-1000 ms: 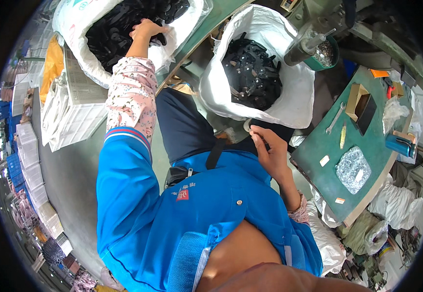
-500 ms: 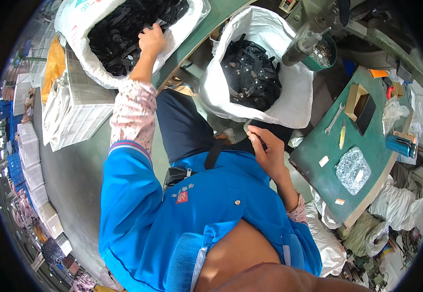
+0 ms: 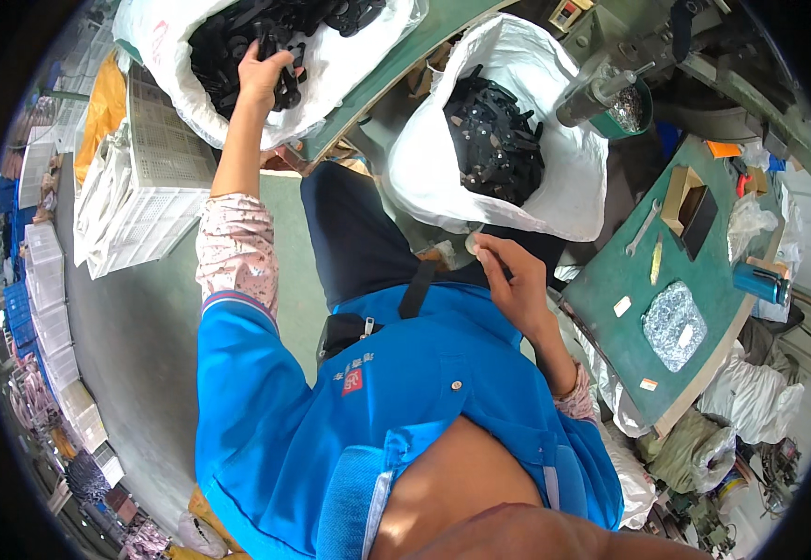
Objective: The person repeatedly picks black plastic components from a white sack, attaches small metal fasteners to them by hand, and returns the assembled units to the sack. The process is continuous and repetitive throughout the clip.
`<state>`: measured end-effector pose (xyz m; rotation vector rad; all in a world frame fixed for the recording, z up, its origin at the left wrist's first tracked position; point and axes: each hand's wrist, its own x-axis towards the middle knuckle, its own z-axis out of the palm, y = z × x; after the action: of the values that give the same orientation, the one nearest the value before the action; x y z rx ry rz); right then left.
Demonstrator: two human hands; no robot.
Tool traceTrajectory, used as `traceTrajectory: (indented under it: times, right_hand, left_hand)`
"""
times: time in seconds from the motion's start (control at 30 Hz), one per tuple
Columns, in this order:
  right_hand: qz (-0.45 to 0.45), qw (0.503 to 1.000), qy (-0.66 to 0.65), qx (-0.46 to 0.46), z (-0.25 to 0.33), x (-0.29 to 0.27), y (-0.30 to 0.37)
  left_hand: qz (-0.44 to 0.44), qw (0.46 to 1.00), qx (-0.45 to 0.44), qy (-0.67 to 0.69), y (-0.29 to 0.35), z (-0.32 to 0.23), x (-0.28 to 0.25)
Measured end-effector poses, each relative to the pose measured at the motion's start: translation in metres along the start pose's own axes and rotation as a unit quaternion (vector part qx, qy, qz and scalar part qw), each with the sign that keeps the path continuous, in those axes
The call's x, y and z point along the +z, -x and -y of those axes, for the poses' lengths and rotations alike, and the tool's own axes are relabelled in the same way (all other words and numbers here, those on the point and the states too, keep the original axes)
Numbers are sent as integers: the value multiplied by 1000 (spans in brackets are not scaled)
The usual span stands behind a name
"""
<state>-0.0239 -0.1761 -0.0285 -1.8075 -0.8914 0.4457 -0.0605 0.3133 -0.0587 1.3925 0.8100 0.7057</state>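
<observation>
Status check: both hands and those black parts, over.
Left hand closed on black parts inside left white sack. Right hand at lap, pinching small pale piece. Nothing blocking.

Two white sacks stand open, the far sack (image 3: 331, 70) on the left and the near sack (image 3: 443, 159) by the lap, each holding a heap of black parts (image 3: 494, 140) too tangled to count. Two hands show: the left hand (image 3: 264, 75) in the far sack, the right hand (image 3: 513, 285) at the near sack's edge. On the green tabletop (image 3: 611, 299) lie one wrench (image 3: 643, 227), one yellow stick-like piece (image 3: 657, 264), one small brown box (image 3: 687, 201), one clear bag of shiny bits (image 3: 673, 325), one blue can (image 3: 760, 282) and three small pale tags (image 3: 622, 305). One white slatted crate (image 3: 158, 201) sits on the floor at left
</observation>
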Motion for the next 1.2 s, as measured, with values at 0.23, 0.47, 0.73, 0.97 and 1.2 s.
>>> traceTrajectory:
  times: [0.23,0.47,0.73,0.97,1.2]
  right_hand:
    - [37,999,14,-11,4,-4,-23]
    - [-79,993,-55,-70,14,-3,-122]
    - [117,989,90,-28,23,-50,-151]
    - [103,970,-189,111,-9,-74,-103]
    - [-71,920,-372,98,-8,-40,-55]
  left_hand:
    - [124,894,-61,426,14,15,-18]
    - [333,850,-87,399,140,-29,101]
    - [422,803,-180,381,170,-19,153]
    - [314,854,-173,376,177,-22,184]
    - [157,908,-16,389,192,-33,220]
